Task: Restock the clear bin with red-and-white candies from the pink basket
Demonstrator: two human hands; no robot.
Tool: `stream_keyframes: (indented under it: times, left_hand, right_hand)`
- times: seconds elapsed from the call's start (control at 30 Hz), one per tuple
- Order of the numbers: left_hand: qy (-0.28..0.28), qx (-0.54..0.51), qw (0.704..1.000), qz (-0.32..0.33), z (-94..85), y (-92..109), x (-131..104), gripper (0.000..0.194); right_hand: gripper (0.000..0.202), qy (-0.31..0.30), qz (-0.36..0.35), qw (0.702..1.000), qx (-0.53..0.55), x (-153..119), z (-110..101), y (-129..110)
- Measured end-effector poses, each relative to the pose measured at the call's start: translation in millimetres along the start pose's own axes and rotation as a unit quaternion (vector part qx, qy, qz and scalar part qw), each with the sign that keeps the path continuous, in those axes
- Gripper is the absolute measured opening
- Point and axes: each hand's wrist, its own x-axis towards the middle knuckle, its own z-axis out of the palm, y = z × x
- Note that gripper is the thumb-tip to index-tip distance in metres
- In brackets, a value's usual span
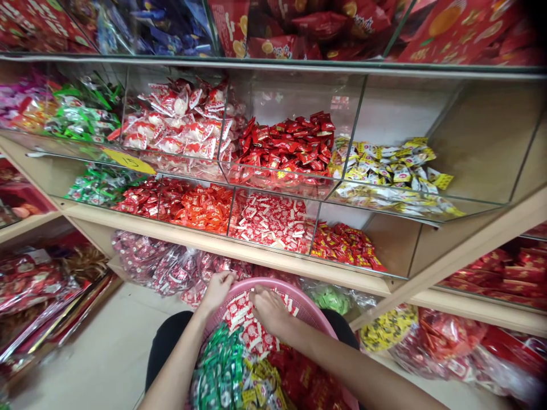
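Note:
A pink plastic basket [314,304] sits between my knees. It holds wrapped candies in groups: red-and-white ones [256,339] at the far side, green ones [217,364] at the left, yellow ones [260,384] near the front and dark red ones [307,378] at the right. My left hand [219,290] is closed at the basket's far left rim, its fingertips at the edge. Inside the basket, my right hand [269,307] rests over the red-and-white candies with curled fingers. Whatever lies under those fingers is hidden.
Ahead stand shelves with clear bins of wrapped candies, among them red-and-white candies [276,222] in the lower row and red candies [290,142] above. A wooden ledge [265,250] runs just beyond the basket. Bagged candies [154,265] lie beneath it, with packets [38,279] at left.

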Motion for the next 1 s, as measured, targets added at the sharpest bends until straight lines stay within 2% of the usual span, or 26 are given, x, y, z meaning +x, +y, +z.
stream_keyframes:
  times: [0.1, 0.17, 0.23, 0.33, 0.4, 0.43, 0.53, 0.6, 0.8, 1.0]
  left_hand:
    - [-0.001, 0.002, 1.000, 0.001, -0.3, 1, 0, 0.032]
    - [-0.001, 0.003, 1.000, 0.002, -0.6, 3, -1, 0.031]
    - [0.001, 0.008, 1.000, 0.006, -0.8, 6, -1, 0.031]
    - [-0.002, 0.016, 1.000, 0.000, -0.9, 6, -1, 0.033]
    - [-0.008, 0.009, 1.000, -0.011, -0.9, 4, 0, 0.036]
    - [-0.009, 0.001, 1.000, -0.017, -0.9, 2, 0, 0.036]
    - [-0.006, -0.016, 1.000, -0.025, -1.1, -3, 1, 0.035]
    - [-0.003, -0.018, 1.000, -0.024, -1.4, -5, 2, 0.034]
    - [-0.004, -0.012, 1.000, -0.016, -1.2, -6, 2, 0.032]
    - [-0.007, -0.003, 1.000, -0.017, -0.3, -2, 2, 0.033]
  right_hand:
    - [0.022, 0.003, -0.002, 1.000, 0.000, 1, 0, -1]
    - [0.018, 0.035, -0.017, 0.999, 0.007, 2, -12, -2]
    - [0.017, 0.097, -0.045, 0.994, 0.029, 3, -35, -2]
    - [0.022, 0.209, -0.084, 0.972, 0.061, 12, -81, 6]
    - [0.022, 0.262, -0.064, 0.961, 0.055, 25, -108, 18]
    - [0.020, 0.266, -0.030, 0.962, 0.046, 32, -117, 26]
    - [0.018, 0.197, 0.113, 0.974, 0.021, 56, -129, 49]
    - [0.018, 0.144, 0.169, 0.975, 0.017, 68, -126, 59]
    - [0.017, 0.102, 0.193, 0.975, 0.027, 80, -111, 66]
    - [0.022, 0.081, 0.211, 0.974, 0.034, 83, -110, 67]
